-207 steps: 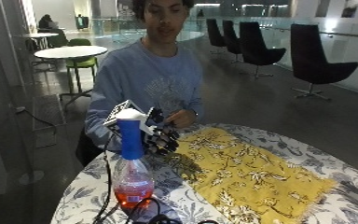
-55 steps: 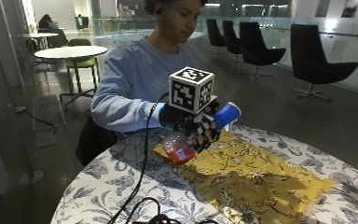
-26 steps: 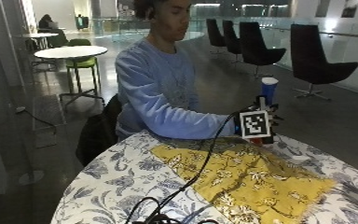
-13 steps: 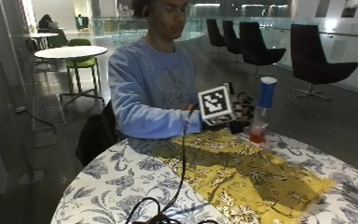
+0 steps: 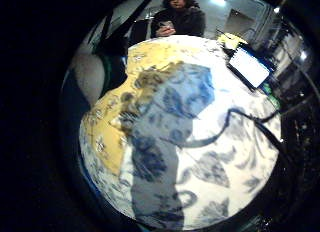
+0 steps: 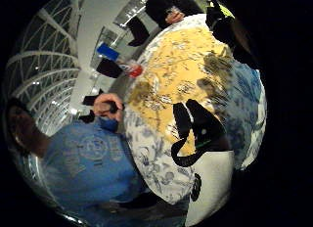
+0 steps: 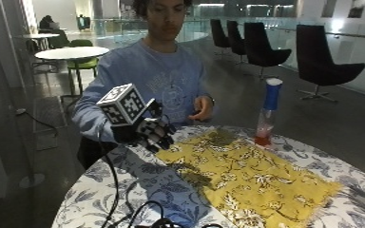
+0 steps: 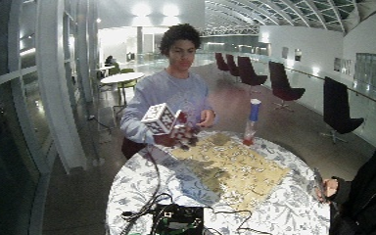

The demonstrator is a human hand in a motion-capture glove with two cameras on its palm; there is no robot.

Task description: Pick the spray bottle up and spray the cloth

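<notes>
Because the black-gloved right hand (image 7: 149, 134) hangs above the near edge of the round table with its blue-and-white floral tablecloth (image 7: 138, 175), fingers loosely curled and gripping nothing, it looks free to reach out. Just beyond it the yellow patterned cloth (image 7: 252, 178) lies flat across the table's middle, spread wide, likely so spray can land on it. Farther off, past the cloth's far corner, the clear spray bottle with blue top and red liquid (image 7: 266, 113) stands upright, well apart from the hand. Behind the table the person's bare left hand (image 7: 201, 107) is raised at chest height. Only the little-finger-side palm view shows an open laptop (image 5: 248, 67) at the table's edge.
</notes>
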